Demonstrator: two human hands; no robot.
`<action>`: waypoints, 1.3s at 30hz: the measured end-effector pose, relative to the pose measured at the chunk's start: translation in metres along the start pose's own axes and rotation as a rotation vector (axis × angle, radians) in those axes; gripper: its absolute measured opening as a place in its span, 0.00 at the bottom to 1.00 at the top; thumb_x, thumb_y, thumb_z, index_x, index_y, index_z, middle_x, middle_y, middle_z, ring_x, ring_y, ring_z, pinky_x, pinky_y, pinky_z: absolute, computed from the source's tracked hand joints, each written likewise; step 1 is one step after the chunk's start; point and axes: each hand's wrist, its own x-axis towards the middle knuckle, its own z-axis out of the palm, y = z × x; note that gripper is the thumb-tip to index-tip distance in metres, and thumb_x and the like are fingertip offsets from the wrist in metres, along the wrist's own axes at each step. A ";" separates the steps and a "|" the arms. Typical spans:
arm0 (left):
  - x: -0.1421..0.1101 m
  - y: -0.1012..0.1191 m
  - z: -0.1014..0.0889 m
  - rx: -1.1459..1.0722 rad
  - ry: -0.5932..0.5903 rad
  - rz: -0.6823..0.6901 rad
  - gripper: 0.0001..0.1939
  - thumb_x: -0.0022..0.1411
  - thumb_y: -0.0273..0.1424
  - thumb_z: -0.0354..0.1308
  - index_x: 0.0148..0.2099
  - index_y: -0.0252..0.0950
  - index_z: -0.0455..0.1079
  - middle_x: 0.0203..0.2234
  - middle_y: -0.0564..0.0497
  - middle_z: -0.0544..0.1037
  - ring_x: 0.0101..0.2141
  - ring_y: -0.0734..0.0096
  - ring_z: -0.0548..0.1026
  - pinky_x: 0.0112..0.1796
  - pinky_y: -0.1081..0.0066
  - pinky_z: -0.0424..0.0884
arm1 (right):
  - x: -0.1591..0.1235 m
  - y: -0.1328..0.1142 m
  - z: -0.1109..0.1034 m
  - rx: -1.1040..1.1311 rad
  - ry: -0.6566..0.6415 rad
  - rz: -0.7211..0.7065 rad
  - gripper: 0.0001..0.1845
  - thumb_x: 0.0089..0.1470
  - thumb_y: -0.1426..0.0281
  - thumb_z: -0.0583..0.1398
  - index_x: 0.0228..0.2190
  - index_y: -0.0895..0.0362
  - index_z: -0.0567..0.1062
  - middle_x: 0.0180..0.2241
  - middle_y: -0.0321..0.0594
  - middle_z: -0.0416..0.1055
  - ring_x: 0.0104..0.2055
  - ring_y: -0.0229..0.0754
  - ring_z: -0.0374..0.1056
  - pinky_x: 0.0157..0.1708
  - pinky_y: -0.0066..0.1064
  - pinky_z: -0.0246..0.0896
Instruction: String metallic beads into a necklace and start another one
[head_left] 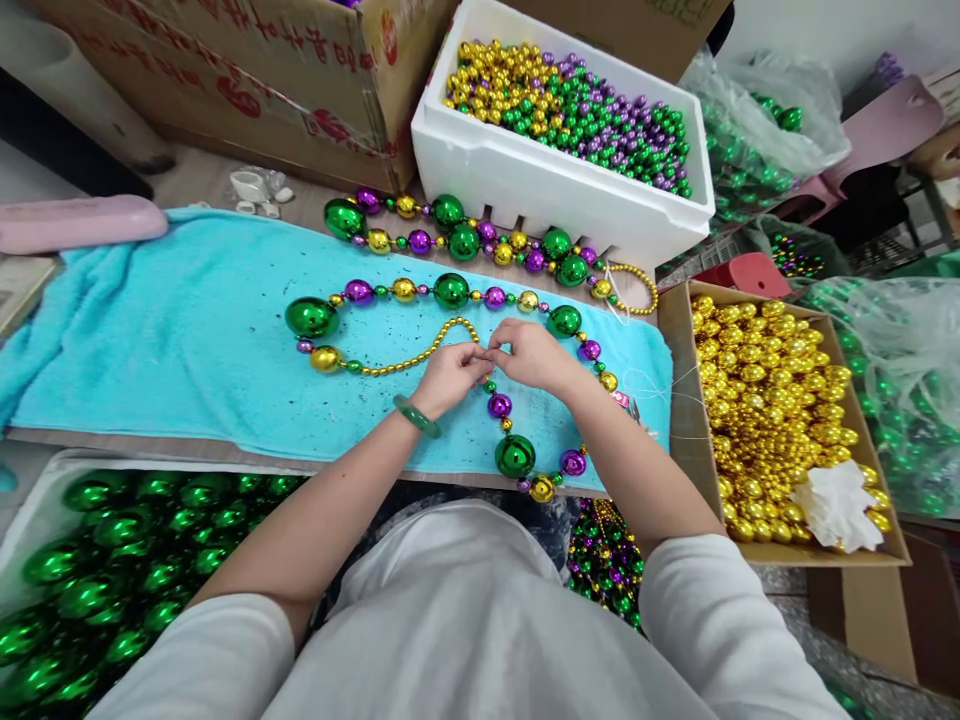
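Note:
A bead necklace [451, 291] of green, purple and gold balls lies in a loop on the blue towel [187, 330]. Its thin run of small gold beads [409, 362] leads up to my hands. My left hand [455, 372], below a green bangle [417, 416], pinches with its fingertips at the necklace. From the other side my right hand [525, 352] pinches at the same spot, its fingertips meeting the left ones. The strand with a purple ball [499, 405] and a large green ball [515, 456] hangs down from there. What exactly lies between the fingertips is hidden.
Behind lies a second bead necklace [463, 242]. A white foam box [562, 165] of small beads stands at the back, a carton [697, 420] of gold beads at right, a tray [30, 520] of green balls at front left. Scissors [634, 410] and clear thread [660, 385] lie near my right forearm.

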 end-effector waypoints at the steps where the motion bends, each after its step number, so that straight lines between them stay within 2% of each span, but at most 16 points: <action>1: 0.000 0.000 0.001 -0.032 0.020 -0.022 0.02 0.50 0.27 0.62 0.28 0.34 0.73 0.16 0.55 0.73 0.19 0.77 0.67 0.23 0.74 0.62 | 0.002 0.003 0.003 0.076 0.010 0.021 0.04 0.51 0.76 0.61 0.29 0.58 0.77 0.35 0.41 0.73 0.34 0.39 0.65 0.36 0.31 0.57; 5: 0.000 0.000 0.003 -0.189 0.073 -0.111 0.05 0.49 0.27 0.65 0.27 0.33 0.73 0.18 0.54 0.74 0.19 0.77 0.68 0.21 0.75 0.61 | 0.002 0.014 0.018 0.381 -0.010 0.123 0.16 0.44 0.82 0.62 0.37 0.58 0.75 0.35 0.36 0.75 0.27 0.33 0.62 0.33 0.28 0.59; 8: -0.001 -0.002 0.005 -0.243 0.085 -0.147 0.07 0.49 0.29 0.68 0.27 0.31 0.74 0.16 0.54 0.72 0.18 0.78 0.68 0.20 0.76 0.61 | -0.004 0.018 0.034 0.407 -0.010 0.142 0.16 0.47 0.79 0.62 0.39 0.57 0.73 0.31 0.33 0.74 0.27 0.34 0.64 0.32 0.27 0.60; 11: -0.002 -0.003 0.005 -0.302 0.095 -0.196 0.08 0.50 0.30 0.68 0.27 0.30 0.74 0.16 0.52 0.72 0.19 0.78 0.69 0.20 0.77 0.62 | -0.013 0.016 0.047 0.266 0.078 0.115 0.12 0.54 0.76 0.58 0.42 0.56 0.72 0.29 0.34 0.73 0.31 0.37 0.67 0.34 0.27 0.60; 14: -0.002 -0.003 0.005 -0.409 0.094 -0.253 0.08 0.50 0.29 0.67 0.27 0.30 0.73 0.19 0.52 0.73 0.19 0.79 0.70 0.19 0.78 0.62 | -0.021 0.013 0.052 0.002 0.136 0.036 0.12 0.59 0.73 0.55 0.45 0.57 0.72 0.32 0.40 0.75 0.35 0.42 0.69 0.37 0.30 0.60; 17: -0.002 -0.004 0.004 -0.500 0.068 -0.285 0.08 0.49 0.28 0.67 0.26 0.30 0.72 0.18 0.52 0.73 0.19 0.79 0.70 0.18 0.79 0.61 | -0.028 0.012 0.051 -0.259 0.085 -0.071 0.14 0.62 0.71 0.52 0.46 0.59 0.74 0.37 0.48 0.76 0.41 0.47 0.68 0.41 0.32 0.60; 20: -0.001 -0.006 0.002 -0.474 0.066 -0.284 0.07 0.50 0.29 0.66 0.27 0.30 0.71 0.19 0.51 0.72 0.20 0.78 0.70 0.18 0.79 0.61 | -0.028 0.013 0.049 -0.327 0.026 -0.107 0.15 0.63 0.72 0.52 0.47 0.59 0.75 0.38 0.51 0.76 0.43 0.48 0.68 0.41 0.33 0.59; 22: -0.001 -0.008 0.001 -0.371 0.088 -0.229 0.07 0.51 0.28 0.64 0.34 0.30 0.73 0.23 0.51 0.74 0.20 0.77 0.71 0.19 0.78 0.63 | -0.025 0.015 0.049 -0.222 0.042 -0.069 0.14 0.61 0.73 0.54 0.43 0.58 0.77 0.38 0.49 0.76 0.42 0.46 0.68 0.41 0.32 0.60; 23: -0.002 -0.009 -0.001 -0.300 0.092 -0.176 0.10 0.52 0.27 0.62 0.39 0.31 0.73 0.27 0.50 0.76 0.21 0.77 0.72 0.20 0.77 0.64 | -0.022 0.015 0.049 -0.128 0.056 -0.020 0.12 0.60 0.75 0.55 0.39 0.57 0.78 0.37 0.46 0.76 0.40 0.44 0.69 0.40 0.31 0.60; 25: -0.003 -0.013 -0.003 -0.133 0.088 -0.028 0.19 0.51 0.23 0.60 0.48 0.34 0.72 0.36 0.48 0.77 0.23 0.78 0.72 0.23 0.76 0.66 | -0.016 0.016 0.047 0.116 0.059 0.133 0.08 0.55 0.76 0.59 0.30 0.57 0.79 0.32 0.40 0.76 0.34 0.40 0.68 0.36 0.29 0.60; 27: -0.006 -0.017 -0.006 0.060 0.076 0.138 0.23 0.51 0.20 0.57 0.51 0.36 0.71 0.43 0.47 0.76 0.26 0.78 0.72 0.28 0.75 0.69 | -0.011 0.016 0.043 0.373 0.005 0.316 0.05 0.49 0.76 0.63 0.23 0.58 0.76 0.22 0.34 0.72 0.26 0.36 0.64 0.29 0.27 0.58; 30: -0.009 -0.024 -0.008 0.334 0.054 0.366 0.22 0.54 0.19 0.54 0.51 0.38 0.72 0.46 0.47 0.74 0.34 0.72 0.73 0.42 0.69 0.71 | -0.007 0.018 0.034 0.676 -0.112 0.528 0.05 0.44 0.75 0.65 0.20 0.59 0.75 0.14 0.30 0.63 0.18 0.32 0.54 0.18 0.25 0.48; 33: -0.011 -0.031 -0.010 0.499 0.019 0.527 0.19 0.57 0.22 0.54 0.51 0.38 0.73 0.47 0.45 0.72 0.47 0.62 0.71 0.52 0.61 0.66 | -0.005 0.020 0.028 0.853 -0.167 0.622 0.05 0.40 0.76 0.66 0.19 0.60 0.75 0.13 0.30 0.61 0.16 0.30 0.52 0.13 0.23 0.40; 35: -0.010 -0.033 -0.010 0.556 0.023 0.569 0.15 0.59 0.26 0.55 0.48 0.39 0.75 0.46 0.45 0.73 0.49 0.59 0.69 0.53 0.59 0.64 | -0.005 0.023 0.027 0.923 -0.172 0.633 0.05 0.38 0.76 0.67 0.18 0.60 0.74 0.12 0.30 0.61 0.15 0.29 0.51 0.11 0.22 0.38; 39: -0.009 -0.031 -0.007 0.554 0.053 0.551 0.09 0.62 0.33 0.56 0.38 0.41 0.78 0.41 0.46 0.76 0.44 0.60 0.71 0.50 0.60 0.65 | -0.003 0.025 0.030 0.952 -0.172 0.631 0.04 0.37 0.77 0.66 0.19 0.61 0.74 0.12 0.30 0.61 0.15 0.29 0.51 0.11 0.21 0.38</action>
